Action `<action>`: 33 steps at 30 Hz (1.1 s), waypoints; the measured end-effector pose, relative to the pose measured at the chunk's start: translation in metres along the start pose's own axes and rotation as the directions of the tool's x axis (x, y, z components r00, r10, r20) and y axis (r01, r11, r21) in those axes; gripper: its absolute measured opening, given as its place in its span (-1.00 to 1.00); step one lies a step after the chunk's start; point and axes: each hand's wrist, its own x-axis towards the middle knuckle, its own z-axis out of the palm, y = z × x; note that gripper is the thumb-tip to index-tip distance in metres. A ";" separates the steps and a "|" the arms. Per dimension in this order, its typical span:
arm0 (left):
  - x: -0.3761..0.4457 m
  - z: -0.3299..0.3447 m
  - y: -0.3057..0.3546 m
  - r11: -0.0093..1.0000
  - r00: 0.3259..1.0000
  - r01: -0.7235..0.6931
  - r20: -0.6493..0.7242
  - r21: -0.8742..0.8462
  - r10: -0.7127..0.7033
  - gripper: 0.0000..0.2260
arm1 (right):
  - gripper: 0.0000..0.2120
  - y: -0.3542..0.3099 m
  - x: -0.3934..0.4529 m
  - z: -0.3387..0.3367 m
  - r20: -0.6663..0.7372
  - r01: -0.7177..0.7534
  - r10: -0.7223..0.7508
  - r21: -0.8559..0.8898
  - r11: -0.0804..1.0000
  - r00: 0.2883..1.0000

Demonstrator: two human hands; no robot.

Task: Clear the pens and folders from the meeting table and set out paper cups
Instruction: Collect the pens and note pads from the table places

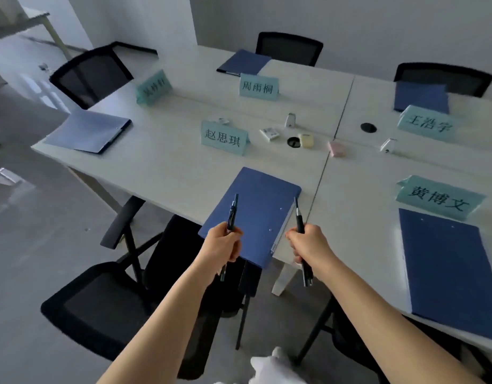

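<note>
My left hand (222,245) grips a black pen (232,210) that points up over a dark blue folder (256,212) at the table's near edge. My right hand (308,243) grips another black pen (299,214) by that folder's right side. Both hands hover at the table's front edge. More blue folders lie around the white meeting table (170,167): one at near right (449,270), one at far right (420,97), one at the far middle (245,62), and a paler one at the left end (88,131). No paper cups are in view.
Teal name cards (224,137) stand at the seats. Small items, among them a tape roll (306,140) and a pink eraser (336,149), lie mid-table. Black mesh chairs (101,303) ring the table; one stands just below my left arm. A white cloth (275,367) shows at the bottom.
</note>
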 end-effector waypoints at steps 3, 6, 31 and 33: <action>0.051 0.008 0.025 0.999 0.998 0.002 0.057 0.048 -0.005 -0.82 | -0.90 -0.021 0.039 -0.011 -0.051 -0.001 0.002 0.018 1.000 0.999; 0.098 0.019 0.052 0.995 0.996 -0.034 0.082 0.097 0.026 -0.79 | -0.90 -0.042 0.080 -0.024 -0.092 0.007 -0.005 0.017 1.000 0.996; 0.470 0.260 0.198 0.786 0.995 0.086 -0.092 0.612 -0.038 -0.74 | -0.55 -0.102 0.488 -0.175 -0.392 -0.327 0.170 -0.379 0.866 0.904; 0.484 0.271 0.193 0.755 0.993 0.084 -0.121 0.651 -0.006 -0.74 | -0.55 -0.097 0.500 -0.175 -0.405 -0.367 0.200 -0.391 0.844 0.892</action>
